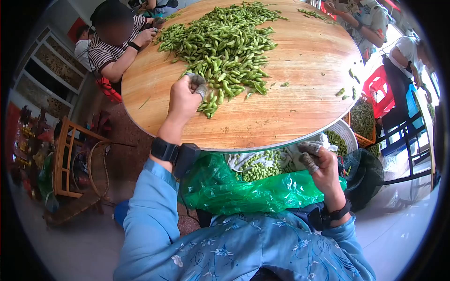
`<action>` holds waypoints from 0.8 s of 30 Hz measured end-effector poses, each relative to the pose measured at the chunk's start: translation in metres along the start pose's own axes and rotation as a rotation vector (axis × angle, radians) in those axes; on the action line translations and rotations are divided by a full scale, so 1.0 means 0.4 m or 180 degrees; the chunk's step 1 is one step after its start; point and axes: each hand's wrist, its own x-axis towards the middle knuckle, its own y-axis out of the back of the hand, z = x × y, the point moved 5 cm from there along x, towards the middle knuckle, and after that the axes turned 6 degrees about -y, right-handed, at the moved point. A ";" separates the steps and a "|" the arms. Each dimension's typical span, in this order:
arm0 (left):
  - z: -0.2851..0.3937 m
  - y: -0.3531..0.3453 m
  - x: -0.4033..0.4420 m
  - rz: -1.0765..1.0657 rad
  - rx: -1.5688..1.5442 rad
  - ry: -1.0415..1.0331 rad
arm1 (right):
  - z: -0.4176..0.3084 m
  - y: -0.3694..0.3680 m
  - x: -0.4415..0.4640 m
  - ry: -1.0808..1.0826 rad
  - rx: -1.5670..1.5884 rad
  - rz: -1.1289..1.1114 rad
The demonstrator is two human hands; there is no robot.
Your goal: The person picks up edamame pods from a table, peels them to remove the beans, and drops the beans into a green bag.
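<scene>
Evidently shelling — pods (220,44) heaped on the table (225,133), loose beans (255,174) below its near edge, by the green bag (262,194). Left hand (189,91) at the heap's near side, fingers curled, probably picking; cannot tell whether a pod is pinched. Right hand (323,165) near the beans, fingers bent, grip contents hidden. Next move likely calls for carrying one pod across — light pinch.

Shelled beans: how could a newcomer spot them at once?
Find the round wooden table. Below its near edge, beside bright green plastic, lie the beans. They are small, loose ovals, unlike the long pods heaped on the table.
</scene>
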 end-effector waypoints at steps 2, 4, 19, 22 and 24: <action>0.026 0.002 -0.019 0.0152 -0.0535 0.0323 | -0.021 -0.035 0.007 0.0050 0.0215 -0.0129; 0.070 -0.014 -0.050 0.0405 -0.1498 0.0729 | -0.048 -0.074 0.017 -0.0013 0.0511 -0.0420; 0.256 -0.211 -0.290 -0.1706 -0.1462 0.0377 | -0.041 -0.104 0.040 0.0059 0.1611 -0.0571; 0.290 -0.211 -0.289 -0.2081 -0.0390 -0.0146 | -0.045 -0.108 0.031 0.0074 0.1185 -0.0625; 0.290 -0.216 -0.294 -0.2137 0.0070 -0.0167 | -0.050 -0.105 0.026 0.0260 0.0951 -0.0491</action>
